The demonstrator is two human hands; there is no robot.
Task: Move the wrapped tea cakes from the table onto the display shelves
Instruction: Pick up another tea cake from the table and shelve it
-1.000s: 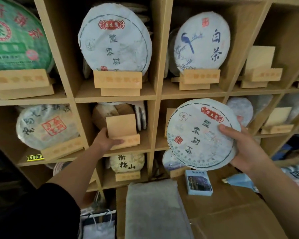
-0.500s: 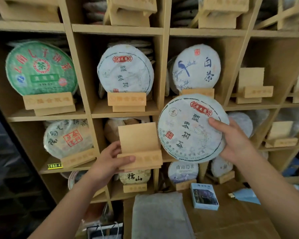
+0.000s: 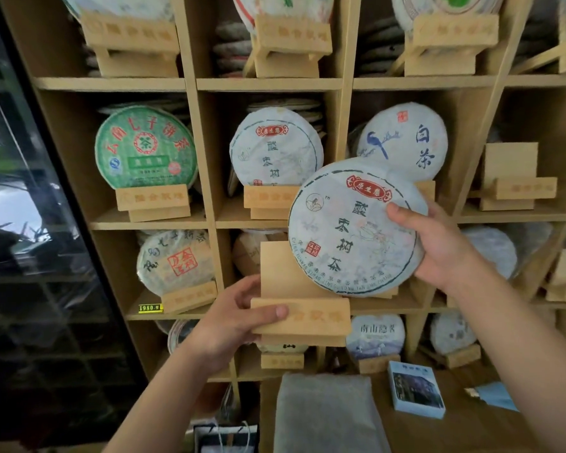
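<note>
held up before the shelves (image 3: 268, 84), cake (image 3: 353, 227) pinched at its right rim by right hand (image 3: 438, 246), left hand (image 3: 232, 325) clamped on wooden stand (image 3: 301, 308); likely dense, stiff, paper-slick and thin-wrapped, so best cradled under the rim, thumb across the face.

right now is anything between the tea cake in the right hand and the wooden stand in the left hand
Nothing visible. The right hand holds the tea cake with its lower edge overlapping the back panel of the wooden stand, which the left hand grips in front of the shelves. The stand's ledge is bare.
</note>
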